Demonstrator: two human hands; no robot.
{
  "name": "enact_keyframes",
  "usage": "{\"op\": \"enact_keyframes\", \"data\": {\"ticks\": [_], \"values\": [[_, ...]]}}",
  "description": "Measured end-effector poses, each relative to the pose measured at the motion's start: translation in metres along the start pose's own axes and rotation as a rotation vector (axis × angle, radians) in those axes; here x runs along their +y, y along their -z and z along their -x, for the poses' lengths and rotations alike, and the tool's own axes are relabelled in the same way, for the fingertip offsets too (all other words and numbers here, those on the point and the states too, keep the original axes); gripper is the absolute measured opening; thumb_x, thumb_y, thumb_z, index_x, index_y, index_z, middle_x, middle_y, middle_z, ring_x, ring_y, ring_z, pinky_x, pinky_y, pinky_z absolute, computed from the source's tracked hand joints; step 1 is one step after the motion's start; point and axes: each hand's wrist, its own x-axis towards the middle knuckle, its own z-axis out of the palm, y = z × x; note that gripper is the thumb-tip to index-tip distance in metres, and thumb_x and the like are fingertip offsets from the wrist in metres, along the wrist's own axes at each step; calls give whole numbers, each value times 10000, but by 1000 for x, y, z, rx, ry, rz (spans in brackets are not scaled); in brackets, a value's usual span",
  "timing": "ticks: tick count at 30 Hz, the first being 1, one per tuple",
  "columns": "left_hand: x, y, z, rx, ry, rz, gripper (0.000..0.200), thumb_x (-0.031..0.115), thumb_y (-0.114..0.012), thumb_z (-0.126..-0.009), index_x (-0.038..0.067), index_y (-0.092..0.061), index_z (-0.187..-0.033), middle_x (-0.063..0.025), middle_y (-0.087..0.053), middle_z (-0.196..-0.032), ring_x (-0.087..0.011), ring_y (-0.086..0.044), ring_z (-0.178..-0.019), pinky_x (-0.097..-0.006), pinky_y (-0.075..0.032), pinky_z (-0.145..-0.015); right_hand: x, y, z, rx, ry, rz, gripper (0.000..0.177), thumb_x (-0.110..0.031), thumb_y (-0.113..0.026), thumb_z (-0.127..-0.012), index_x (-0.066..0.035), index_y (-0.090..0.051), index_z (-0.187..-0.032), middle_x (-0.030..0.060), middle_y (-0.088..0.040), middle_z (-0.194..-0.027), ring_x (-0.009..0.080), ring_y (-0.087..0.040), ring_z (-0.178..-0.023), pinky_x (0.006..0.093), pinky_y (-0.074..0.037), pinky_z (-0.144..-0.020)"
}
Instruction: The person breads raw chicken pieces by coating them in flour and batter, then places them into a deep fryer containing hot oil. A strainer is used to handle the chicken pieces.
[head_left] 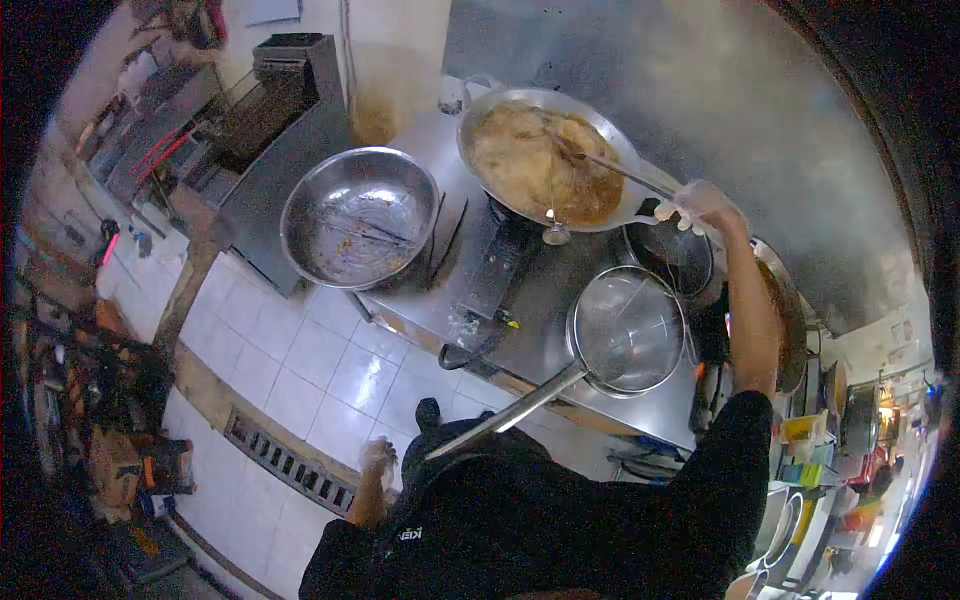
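My right hand (705,207), in what looks like a thin clear glove, is closed around the handle of a long-handled metal utensil (630,172). The utensil slants down into a large wok (641,150) of bubbling, frothy brown oil (530,165); its head is hidden by the froth. Low beside my body, my left hand (378,458) hangs over the floor with loosely bent fingers and nothing visible in it. A round mesh strainer (630,330) lies on the steel counter, its long handle pointing towards my torso.
Left of the wok, a wide steel bowl (310,180) holds thin sticks and crumbs. A dark pan (672,255) and another large round vessel (785,310) stand near my right arm. A grey fryer-like unit (290,150) is across the tiled floor (350,385), which has a drain grate (285,460).
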Motion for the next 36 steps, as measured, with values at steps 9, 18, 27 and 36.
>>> {"op": "enact_keyframes", "data": {"ticks": [9,18,27,36], "values": [[6,11,-20,28,47,-156,238,266,-539,-826,40,-534,-751,-77,-527,-620,-210,-522,-464,-330,-450,-401,48,7,-7,340,6,295,270,-236,-479,-818,-18,-593,-930,184,-610,-885,320,-580,-794,431,-456,-712],[1,23,-18,-236,-14,-48,208,220,-610,-783,42,-551,-874,-77,-552,-717,-214,-561,-581,-336,-489,-482,-74,64,61,282,-237,748,251,-188,-473,-787,-18,-595,-925,204,-596,-946,367,-568,-931,454,-443,-787],[-30,44,-39,-191,87,177,234,222,-599,-780,64,-530,-939,-85,-556,-793,-216,-557,-633,-351,-477,-504,-18,32,98,528,-32,624,324,-297,-497,-813,-67,-560,-1031,173,-607,-955,347,-582,-891,436,-468,-754],[-4,8,-23,-80,-53,-105,260,281,-523,-840,22,-545,-841,-97,-535,-622,-230,-521,-475,-362,-462,-417,-72,36,145,410,-364,571,268,-222,-456,-846,-134,-553,-1080,104,-559,-1067,287,-536,-990,384,-421,-869]]}}
